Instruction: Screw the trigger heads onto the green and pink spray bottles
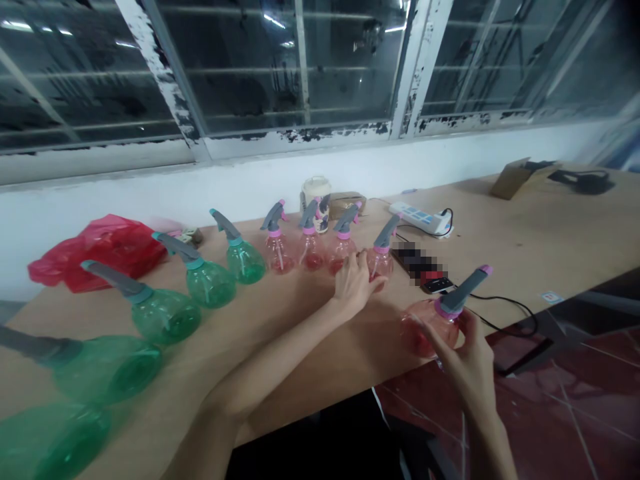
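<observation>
My left hand [353, 283] is at a pink spray bottle [381, 260], the rightmost of a row. Its fingers are behind the bottle's left side and the thumb lies across the front. Near the table's front edge, my right hand [470, 350] grips another pink spray bottle [425, 323] with a grey trigger head; thumb and fingers are around its body and neck. More pink spray bottles [279, 252] stand to the left of my left hand. Several green spray bottles [209, 283] curve from there toward the lower left. Both colours hold some liquid low down.
A red plastic bag [110, 250] lies at the back left. Behind the pink bottles stands a paper cup [317, 190] beside a brown box [347, 203]. A power strip [420, 217], a phone [437, 285], a black cable [520, 333] and an open carton [520, 177] are on the right.
</observation>
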Motion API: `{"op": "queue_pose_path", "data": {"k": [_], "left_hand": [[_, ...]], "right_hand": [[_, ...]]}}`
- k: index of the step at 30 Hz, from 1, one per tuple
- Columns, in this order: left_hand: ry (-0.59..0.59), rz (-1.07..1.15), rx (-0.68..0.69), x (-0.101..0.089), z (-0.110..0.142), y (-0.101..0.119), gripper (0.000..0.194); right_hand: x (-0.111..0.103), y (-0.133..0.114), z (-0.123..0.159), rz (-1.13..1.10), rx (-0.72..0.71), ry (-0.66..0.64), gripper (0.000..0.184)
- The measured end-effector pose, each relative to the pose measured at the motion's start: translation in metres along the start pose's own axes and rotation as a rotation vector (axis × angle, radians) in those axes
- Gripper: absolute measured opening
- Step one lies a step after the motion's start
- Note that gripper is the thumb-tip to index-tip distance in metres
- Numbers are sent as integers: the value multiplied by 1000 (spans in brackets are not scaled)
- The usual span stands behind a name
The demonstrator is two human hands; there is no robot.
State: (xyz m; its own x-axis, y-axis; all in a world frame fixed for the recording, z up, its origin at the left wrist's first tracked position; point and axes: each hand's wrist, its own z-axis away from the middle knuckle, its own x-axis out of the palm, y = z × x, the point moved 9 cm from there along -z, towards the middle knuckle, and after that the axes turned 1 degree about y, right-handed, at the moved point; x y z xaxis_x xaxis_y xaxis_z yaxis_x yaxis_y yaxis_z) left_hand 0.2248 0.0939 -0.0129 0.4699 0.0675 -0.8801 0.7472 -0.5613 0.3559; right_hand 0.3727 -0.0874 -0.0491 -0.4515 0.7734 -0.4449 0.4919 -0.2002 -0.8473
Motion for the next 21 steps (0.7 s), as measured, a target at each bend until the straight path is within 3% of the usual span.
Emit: {"op": "queue_pose_path", "data": {"k": [6, 8, 11, 14, 17, 21], "left_hand": [[2, -17, 2, -21, 23, -6, 74], [-10, 31, -10, -36, 40, -16, 61], [0, 235, -20, -66, 69, -36, 32], [-7, 496, -96, -91, 103, -65, 23], [-73, 666, -249, -102, 142, -95, 33], [-56, 755, -312, -130, 186, -117, 51]], "right_hand": [[17, -23, 19, -39, 11, -102, 73], [29, -35, 29, -94, -27, -158, 69], [56, -53, 46, -171, -95, -243, 66], [90, -74, 66, -230, -191, -351, 65], [119, -103, 90, -291, -336, -447, 60], [141, -141, 127, -330, -471, -599, 61]]}}
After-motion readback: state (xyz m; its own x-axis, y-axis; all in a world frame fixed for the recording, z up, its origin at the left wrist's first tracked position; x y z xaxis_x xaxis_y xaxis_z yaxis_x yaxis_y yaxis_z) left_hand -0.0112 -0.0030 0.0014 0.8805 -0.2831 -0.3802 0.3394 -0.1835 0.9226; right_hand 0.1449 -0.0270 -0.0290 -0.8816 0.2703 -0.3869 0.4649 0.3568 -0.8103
